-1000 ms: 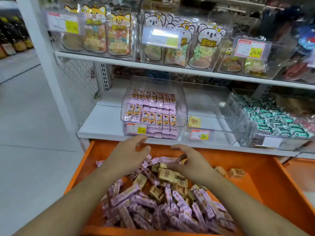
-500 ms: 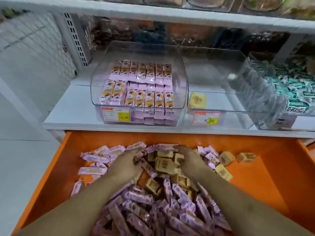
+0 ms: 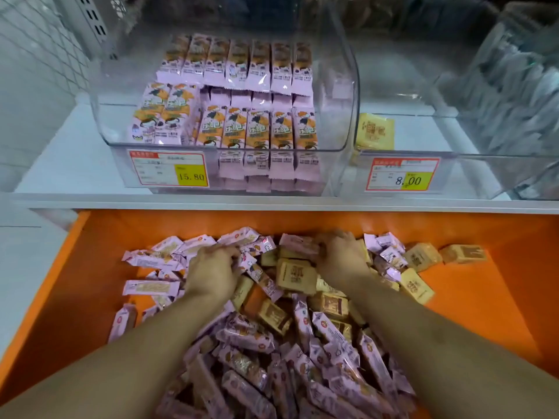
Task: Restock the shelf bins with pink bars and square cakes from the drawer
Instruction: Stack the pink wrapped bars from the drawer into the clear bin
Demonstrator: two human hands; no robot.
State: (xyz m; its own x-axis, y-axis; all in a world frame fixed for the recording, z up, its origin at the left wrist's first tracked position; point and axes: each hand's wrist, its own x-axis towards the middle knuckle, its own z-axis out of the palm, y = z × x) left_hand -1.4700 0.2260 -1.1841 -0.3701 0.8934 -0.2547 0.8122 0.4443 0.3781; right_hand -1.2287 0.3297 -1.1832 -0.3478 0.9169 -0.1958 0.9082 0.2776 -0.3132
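Note:
An orange drawer holds a heap of pink bars mixed with tan square cakes. My left hand lies on the pile at the far middle, fingers curled round pink bars. My right hand reaches a little further in, fingers curled over a pink bar at the heap's far edge. Above, a clear shelf bin is packed with rows of pink bars. The clear bin next to it contains a single square cake.
Price tags reading 15.80 and 8.00 hang on the bin fronts. A third clear bin with greenish packets stands at the right. The white shelf edge runs just above the drawer. Loose square cakes lie on the drawer's right side.
The view has tilted down and come closer to the drawer. Both hands have dug deeper into the far part of the heap and their fingers have closed on bars.

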